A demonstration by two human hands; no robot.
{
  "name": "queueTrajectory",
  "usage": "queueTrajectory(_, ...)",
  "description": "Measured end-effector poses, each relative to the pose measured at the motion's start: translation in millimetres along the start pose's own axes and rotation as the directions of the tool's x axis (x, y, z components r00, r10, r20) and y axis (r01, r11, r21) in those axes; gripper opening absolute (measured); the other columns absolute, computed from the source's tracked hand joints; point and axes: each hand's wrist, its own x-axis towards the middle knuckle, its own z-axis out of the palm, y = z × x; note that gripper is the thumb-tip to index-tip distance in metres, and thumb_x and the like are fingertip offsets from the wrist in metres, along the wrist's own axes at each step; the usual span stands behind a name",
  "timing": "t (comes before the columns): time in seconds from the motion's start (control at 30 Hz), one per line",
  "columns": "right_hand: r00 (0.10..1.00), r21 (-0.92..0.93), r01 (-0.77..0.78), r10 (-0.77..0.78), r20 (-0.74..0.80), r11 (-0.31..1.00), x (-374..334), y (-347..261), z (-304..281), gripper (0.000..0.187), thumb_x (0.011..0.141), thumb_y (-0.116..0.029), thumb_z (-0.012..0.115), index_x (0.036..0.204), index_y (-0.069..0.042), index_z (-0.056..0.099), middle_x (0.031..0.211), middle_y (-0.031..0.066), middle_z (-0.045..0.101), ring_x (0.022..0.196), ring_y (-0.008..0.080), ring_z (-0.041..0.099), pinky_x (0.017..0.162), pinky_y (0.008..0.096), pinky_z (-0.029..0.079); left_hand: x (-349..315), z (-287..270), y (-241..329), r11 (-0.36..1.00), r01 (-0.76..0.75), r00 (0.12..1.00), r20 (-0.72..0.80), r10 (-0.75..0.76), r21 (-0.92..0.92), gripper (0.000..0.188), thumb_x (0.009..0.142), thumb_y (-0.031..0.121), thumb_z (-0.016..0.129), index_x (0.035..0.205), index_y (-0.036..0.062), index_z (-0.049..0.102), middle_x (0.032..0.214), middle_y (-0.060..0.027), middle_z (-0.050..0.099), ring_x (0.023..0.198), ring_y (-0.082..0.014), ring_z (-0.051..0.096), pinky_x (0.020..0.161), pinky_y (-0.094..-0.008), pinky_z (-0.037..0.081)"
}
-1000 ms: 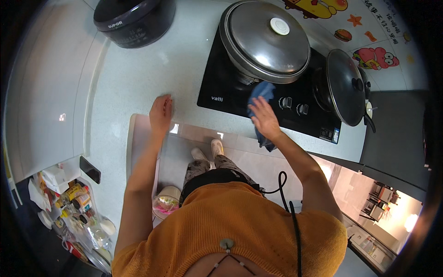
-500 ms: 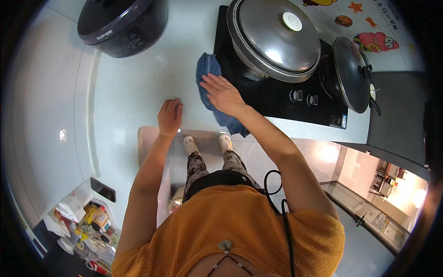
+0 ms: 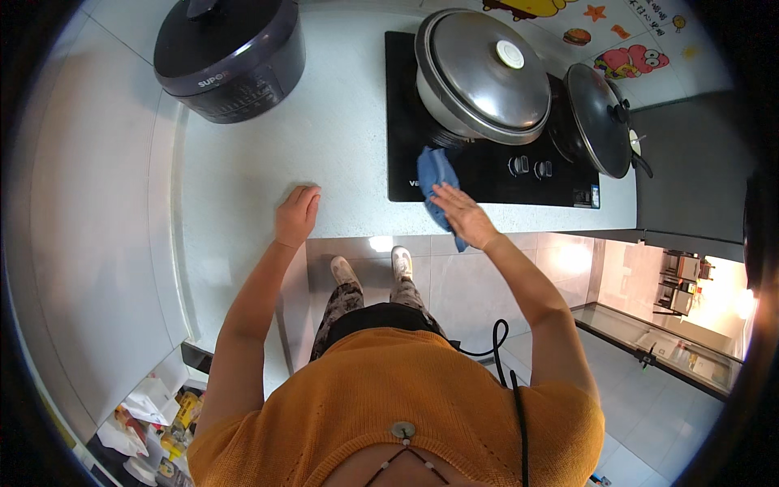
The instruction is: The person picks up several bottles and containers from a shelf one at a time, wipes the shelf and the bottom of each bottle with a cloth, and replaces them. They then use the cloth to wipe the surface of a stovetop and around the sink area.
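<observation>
A folded blue cloth (image 3: 436,172) lies across the front edge of the black cooktop (image 3: 402,130), its near end hanging past the counter's edge. My right hand (image 3: 464,214) holds it, with long fingers pressed on its near part. To the left, my left hand (image 3: 298,216) rests on the pale counter (image 3: 349,105) close to its front edge. Its fingers are curled together and nothing shows in them. Just beyond the cloth, a large steel pot (image 3: 487,77) with a domed lid and white knob stands on the cooktop. Two control knobs (image 3: 531,167) are right of the cloth.
A dark pan (image 3: 598,122) with a glass lid stands at the cooktop's right, its handle toward the dark side panel. At the back left is a black electric cooker (image 3: 231,69). A phone (image 3: 197,357) lies at the lower left, near crowded bottles and packages (image 3: 166,422).
My right hand has moved right with the cloth, from the cooktop's left edge onto its front part. The cloth now looks narrower. My left hand stays on the counter, and the whole view has shifted.
</observation>
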Motion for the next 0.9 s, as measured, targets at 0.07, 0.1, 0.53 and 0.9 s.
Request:
queueTrajectory(0.07, 1.000, 0.026, -0.010, 0.009, 0.015, 1.000, 28, -15, 6, 0.044, 0.082, -0.005, 0.054, 0.125, -0.004, 0.048, 0.138, 0.0123, 0.038, 0.129, 0.0271, 0.034, 0.107, 0.0373, 0.029, 7, -3, -4, 0.999, -0.037, 0.999, -0.025, 0.038, 0.028, 0.011, 0.084, 0.010, 0.056, 0.093, 0.0046, 0.059, 0.088, -0.0099, 0.060, 0.074, -0.0276, 0.059, 0.064, -0.0335, 0.050)
queueTrajectory(0.1, 0.999, 0.035, -0.033, 0.033, 0.008, 0.999, 42, -20, 10, 0.044, 0.083, -0.006, 0.054, 0.126, -0.004, 0.046, 0.139, 0.0127, 0.036, 0.130, 0.0274, 0.032, 0.107, 0.0375, 0.029, 13, -5, -6, 0.997, -0.058, 0.998, -0.035, 0.059, 0.042, 0.011, 0.083, 0.008, 0.056, 0.092, 0.0037, 0.060, 0.087, -0.0106, 0.060, 0.074, -0.0276, 0.059, 0.065, -0.0331, 0.050)
queueTrajectory(0.53, 0.977, -0.295, -0.156, 0.103, -0.186, 0.943, 176, -19, 14, 0.047, 0.077, -0.009, 0.057, 0.123, -0.003, 0.049, 0.138, 0.0173, 0.036, 0.129, 0.0309, 0.030, 0.106, 0.0378, 0.027, 53, -6, -45, 0.990, 0.032, 0.999, 0.004, -0.033, 0.138, 0.013, 0.083, 0.015, 0.057, 0.093, 0.0062, 0.058, 0.091, -0.0091, 0.057, 0.080, -0.0279, 0.058, 0.068, -0.0364, 0.048)
queueTrajectory(0.9, 0.942, 0.056, -0.209, 0.216, -0.256, 0.976, 146, -31, 26, 0.045, 0.075, -0.002, 0.057, 0.120, 0.002, 0.050, 0.136, 0.0207, 0.036, 0.126, 0.0346, 0.035, 0.104, 0.0388, 0.031, 55, -8, -43, 0.988, 0.073, 0.994, 0.075, -0.084, 0.132, 0.018, 0.081, 0.021, 0.060, 0.093, 0.0089, 0.059, 0.092, -0.0075, 0.056, 0.081, -0.0271, 0.058, 0.069, -0.0364, 0.049)
